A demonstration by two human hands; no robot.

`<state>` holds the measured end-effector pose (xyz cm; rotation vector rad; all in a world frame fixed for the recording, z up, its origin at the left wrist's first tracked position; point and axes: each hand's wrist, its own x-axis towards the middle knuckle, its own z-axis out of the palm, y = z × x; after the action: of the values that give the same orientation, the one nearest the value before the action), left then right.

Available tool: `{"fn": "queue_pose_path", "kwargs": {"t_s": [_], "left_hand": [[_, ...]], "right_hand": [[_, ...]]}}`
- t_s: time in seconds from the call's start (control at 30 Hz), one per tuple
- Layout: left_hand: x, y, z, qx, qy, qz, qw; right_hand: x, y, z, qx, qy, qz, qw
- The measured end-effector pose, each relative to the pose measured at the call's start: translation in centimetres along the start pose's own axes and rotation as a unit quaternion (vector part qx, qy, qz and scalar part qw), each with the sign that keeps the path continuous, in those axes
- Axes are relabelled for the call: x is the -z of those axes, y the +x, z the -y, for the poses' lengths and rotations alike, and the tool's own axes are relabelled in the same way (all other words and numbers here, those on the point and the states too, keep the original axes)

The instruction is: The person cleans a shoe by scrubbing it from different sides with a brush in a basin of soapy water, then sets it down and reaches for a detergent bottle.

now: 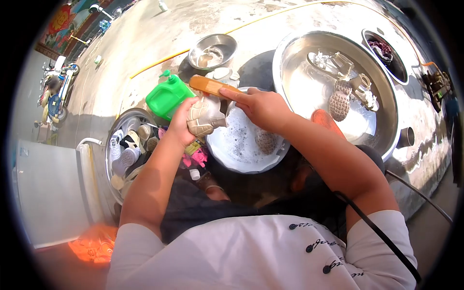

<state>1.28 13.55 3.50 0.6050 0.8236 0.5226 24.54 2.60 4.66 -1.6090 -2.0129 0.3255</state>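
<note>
My left hand [181,124] is closed round a beige shoe [205,116], its patterned sole side partly facing me. With my right hand [261,108] I grip a wooden-backed brush [212,86], which lies against the top of that shoe; its bristles are hidden. Below both hands stands a white basin [232,145] of sudsy water, where another shoe [266,141] lies partly under my right forearm. Just beyond my left hand is a green jug [169,96] with a pump top.
At right, a large metal basin [391,116] holds water and several shoes [340,99]. A metal tub [108,154] of shoes sits at left. Farther out are a small metal bowl [212,50], a yellow hose [270,18], a dark bucket [369,36] and a white box [53,188].
</note>
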Motion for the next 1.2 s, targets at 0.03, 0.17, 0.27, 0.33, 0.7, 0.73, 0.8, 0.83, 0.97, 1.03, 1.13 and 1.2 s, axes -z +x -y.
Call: {"fn": "queue_pose_path", "kwargs": {"t_s": [0.03,0.17,0.27,0.33,0.7,0.73,0.8,0.83,0.97,1.03,1.13,1.2], "left_hand": [[-0.1,-0.1,-0.2,0.007,0.010,0.023,1.000],[-0.3,0.1,0.5,0.015,0.002,0.025,1.000],[0.9,0.3,0.5,-0.031,-0.006,0.031,0.999],[0.9,0.0,-0.3,-0.024,-0.020,0.041,0.999],[0.2,-2.1,-0.2,0.015,-0.012,0.088,0.996],[0.2,-1.8,0.1,0.014,-0.011,0.090,0.996],[0.0,-1.4,1.2,-0.001,-0.047,0.047,0.998],[0.0,-1.8,1.0,-0.001,-0.044,0.068,0.997],[-0.4,-2.4,0.4,-0.043,-0.049,0.038,0.997],[-0.3,-2.8,0.4,-0.014,-0.042,0.075,0.996],[-0.6,-2.1,1.0,-0.003,-0.037,0.062,0.997],[-1.9,-2.9,0.7,-0.012,-0.034,0.063,0.997]], "right_hand": [[-0.3,0.2,-0.1,-0.033,-0.026,-0.004,0.999],[-0.2,1.8,-3.7,-0.155,0.037,-0.009,0.987],[-0.9,0.7,-1.3,-0.149,0.162,0.009,0.975],[-1.3,-0.1,1.2,-0.103,0.156,0.044,0.981],[-1.9,0.3,-1.3,-0.080,0.154,-0.055,0.983],[-0.7,1.0,-1.9,-0.116,0.119,-0.053,0.985],[1.0,1.4,-1.8,-0.193,0.138,-0.001,0.971],[1.2,1.2,-1.0,-0.187,0.152,-0.002,0.971],[-0.8,-0.1,1.0,-0.047,0.155,-0.030,0.986],[-0.2,0.7,-1.1,-0.071,0.132,-0.065,0.987],[0.5,0.9,-1.9,-0.143,0.156,-0.038,0.977],[-1.1,0.3,-0.4,0.017,0.180,-0.125,0.976]]}}
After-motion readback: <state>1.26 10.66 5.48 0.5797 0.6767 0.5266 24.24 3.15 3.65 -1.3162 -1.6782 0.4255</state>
